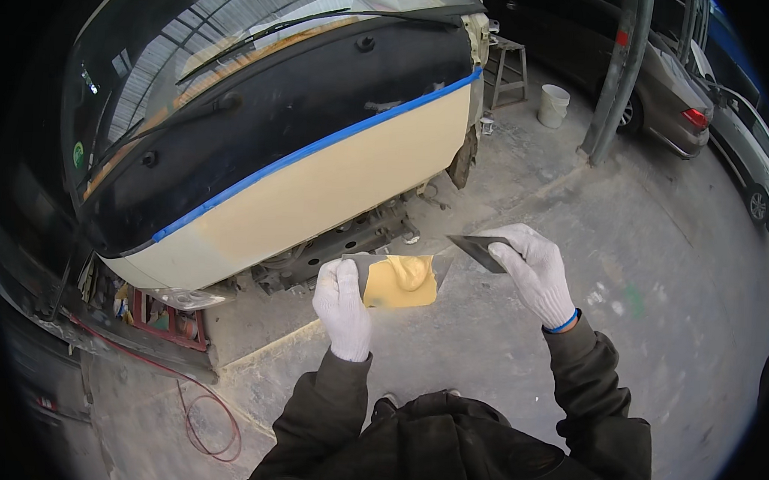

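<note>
The white-gloved left hand (344, 311) pinches a flat grey plate (365, 271) bearing yellow paste (391, 287) toward two o'clock; at the plate's three o'clock, the white-gloved right hand (533, 268) pinches a thin dark spreader (478, 251).

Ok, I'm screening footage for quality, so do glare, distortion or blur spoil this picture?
All in the head view: the windshield carries a reflection of roof framework; the corners are black, and the silver car looks bent at the right rim; the yellow filler paste shows no obvious blur, so it's probably usable.
</note>
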Motion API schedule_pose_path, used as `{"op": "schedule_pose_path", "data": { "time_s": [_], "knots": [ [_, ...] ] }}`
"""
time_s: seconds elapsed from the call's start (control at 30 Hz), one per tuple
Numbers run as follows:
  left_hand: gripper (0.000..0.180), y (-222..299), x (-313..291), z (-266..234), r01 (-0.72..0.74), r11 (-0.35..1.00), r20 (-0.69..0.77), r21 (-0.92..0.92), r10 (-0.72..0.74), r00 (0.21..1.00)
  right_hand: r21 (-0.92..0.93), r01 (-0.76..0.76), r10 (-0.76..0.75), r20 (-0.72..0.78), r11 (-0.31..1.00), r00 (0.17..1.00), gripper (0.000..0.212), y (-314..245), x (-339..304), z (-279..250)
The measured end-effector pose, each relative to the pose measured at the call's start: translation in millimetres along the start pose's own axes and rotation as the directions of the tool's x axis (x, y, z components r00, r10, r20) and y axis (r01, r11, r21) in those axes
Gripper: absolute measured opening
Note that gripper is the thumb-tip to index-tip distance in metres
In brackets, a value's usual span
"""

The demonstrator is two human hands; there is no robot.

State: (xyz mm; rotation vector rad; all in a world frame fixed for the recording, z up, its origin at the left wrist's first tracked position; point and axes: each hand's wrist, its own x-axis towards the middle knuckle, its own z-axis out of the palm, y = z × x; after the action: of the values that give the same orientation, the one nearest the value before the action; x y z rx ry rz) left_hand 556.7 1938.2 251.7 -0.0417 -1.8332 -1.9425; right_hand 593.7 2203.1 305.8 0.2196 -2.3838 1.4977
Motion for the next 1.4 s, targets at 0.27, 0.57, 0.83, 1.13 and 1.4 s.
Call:
{"op": "schedule_pose_path", "data": {
  "time_s": [0.27, 0.57, 0.83, 1.13, 1.4],
  "knots": [
    [0.022, 0.3, -4.1, 4.5, 0.027, 0.969, -0.004, -0.244, -0.028, 1.000, 0.495, -0.256, 0.338, -0.082, 0.830, 0.937, 0.023, 11.8, 4.8, 57.7],
    [0.022, 0.7, -31.0, 15.9, 0.039, 0.996, 0.037, -0.085, -0.036, 0.999, 0.639, -0.203, 0.384, -0.157, 0.742, 0.910, 0.022, 9.5, -7.1, 120.7],
    [0.018, 1.4, -52.7, 14.5, -0.039, 0.988, 0.207, 0.152, 0.006, 0.978, 0.877, -0.048, 0.507, -0.231, 0.478, 0.831, 0.023, 2.4, 7.8, 119.1],
    [0.017, -7.5, -15.7, 0.1, -0.044, 0.991, 0.151, 0.125, 0.025, 0.988, 0.525, -0.223, 0.091, 0.265, 0.821, 0.960, 0.033, 1.4, 8.0, 41.6],
    [0.020, -10.6, 3.7, -5.0, 0.087, 0.996, 0.101, -0.011, -0.085, 0.991, 0.153, -0.183, 0.108, 0.400, 0.971, 0.910, 0.027, 9.0, 4.7, 29.4]
  ]
}}
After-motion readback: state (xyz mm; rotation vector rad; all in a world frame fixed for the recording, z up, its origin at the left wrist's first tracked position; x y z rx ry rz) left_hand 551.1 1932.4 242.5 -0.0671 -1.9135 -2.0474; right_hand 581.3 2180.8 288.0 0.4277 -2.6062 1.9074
